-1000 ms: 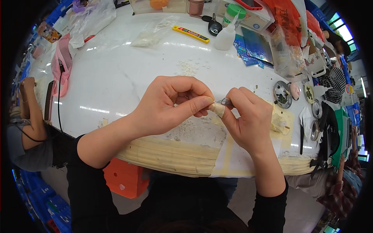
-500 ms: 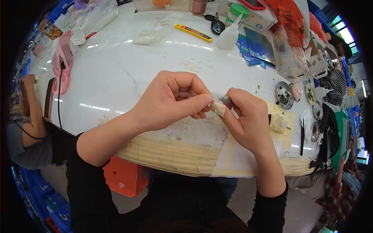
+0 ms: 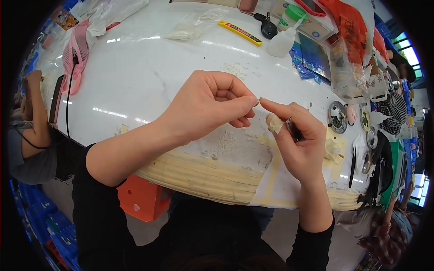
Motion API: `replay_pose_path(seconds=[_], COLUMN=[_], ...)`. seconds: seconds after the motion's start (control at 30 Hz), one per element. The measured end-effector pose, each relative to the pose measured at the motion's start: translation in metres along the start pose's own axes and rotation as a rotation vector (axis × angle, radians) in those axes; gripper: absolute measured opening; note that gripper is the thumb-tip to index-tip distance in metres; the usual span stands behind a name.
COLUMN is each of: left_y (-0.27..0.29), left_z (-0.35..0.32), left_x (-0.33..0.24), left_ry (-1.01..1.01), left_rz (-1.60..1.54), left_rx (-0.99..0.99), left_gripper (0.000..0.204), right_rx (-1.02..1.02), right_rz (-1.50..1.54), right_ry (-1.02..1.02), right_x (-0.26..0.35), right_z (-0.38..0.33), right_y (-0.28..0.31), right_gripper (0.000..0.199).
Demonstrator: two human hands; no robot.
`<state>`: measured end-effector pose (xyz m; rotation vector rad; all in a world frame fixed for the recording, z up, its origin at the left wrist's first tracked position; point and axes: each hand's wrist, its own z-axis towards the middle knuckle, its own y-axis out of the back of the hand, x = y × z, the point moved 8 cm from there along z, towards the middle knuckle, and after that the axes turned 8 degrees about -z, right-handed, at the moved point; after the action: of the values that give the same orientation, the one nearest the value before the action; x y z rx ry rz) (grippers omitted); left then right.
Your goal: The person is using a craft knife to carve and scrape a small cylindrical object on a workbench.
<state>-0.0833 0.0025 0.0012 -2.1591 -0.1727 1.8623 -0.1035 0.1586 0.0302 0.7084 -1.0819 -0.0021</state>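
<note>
Nearest the wearer, dark sleeves (image 3: 101, 212) covered both upper arms, and an orange box-like object (image 3: 140, 196) stood below the table. The rim of the white table (image 3: 135, 81) bore layered cream tape (image 3: 203, 178); a white sheet (image 3: 275, 185) with yellowish strips overlay its right part. Above this margin, the right hand (image 3: 300, 140) had its fingers curled in and clamped with the thumb on a small metal tool (image 3: 291, 126), partly hidden in the grip. Cream wrapping (image 3: 275, 123) enclosed the thumb tip, and the index finger extended toward the left hand (image 3: 208, 101). There, thumb and index finger were pressed together on a tiny piece (image 3: 258, 102), too small to identify, located between the two hands; whether the right index tip touched it could not be told. Pale crumbs (image 3: 228, 144) lay on the surface beneath. To the right, a round metal dish (image 3: 337, 116) contained dark green bits. Farther off, shiny blue packets (image 3: 314, 56) lay near a translucent squeeze bottle (image 3: 281, 44). A yellow-handled cutter (image 3: 239, 32) lay left of the bottle, with a dark key fob (image 3: 269, 29) between the cutter and a green-lidded jar (image 3: 291, 17).
</note>
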Motion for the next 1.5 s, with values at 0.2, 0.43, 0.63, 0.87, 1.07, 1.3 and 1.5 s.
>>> replay_pose_path(seconds=[0.2,0.43,0.63,0.87,1.07,1.3,1.5], left_y=[-0.001,-0.001,-0.001,-0.002,-0.003,-0.004,-0.01], left_z=[-0.001,-0.001,-0.001,-0.001,-0.002,-0.002,-0.005], left_x=[-0.001,0.0,0.001,-0.001,-0.003,-0.005,-0.009], left_ry=[-0.003,-0.011,-0.002,-0.024,-0.034,-0.137,-0.261], left_rz=[-0.012,-0.01,0.001,0.017,0.034,0.151,0.258], left_rx=[0.008,0.01,0.011,0.022,0.028,0.037,0.071], left_gripper=[0.019,0.019,0.018,0.017,0.016,0.01,0.009], right_rx=[0.001,0.006,0.01,0.022,0.02,0.011,-0.062], right_rz=[0.055,0.063,0.063,0.063,0.063,0.006,-0.46], right_ry=[-0.002,-0.011,-0.013,-0.033,-0.033,-0.036,0.129], right_x=[-0.005,-0.006,-0.006,-0.005,-0.004,0.0,0.01], right_z=[0.0,0.001,0.001,0.001,0.001,0.003,0.003], right_y=[-0.001,-0.002,-0.001,-0.001,0.0,0.004,0.004], right_gripper=[0.048,0.047,0.046,0.041,0.038,0.025,0.02])
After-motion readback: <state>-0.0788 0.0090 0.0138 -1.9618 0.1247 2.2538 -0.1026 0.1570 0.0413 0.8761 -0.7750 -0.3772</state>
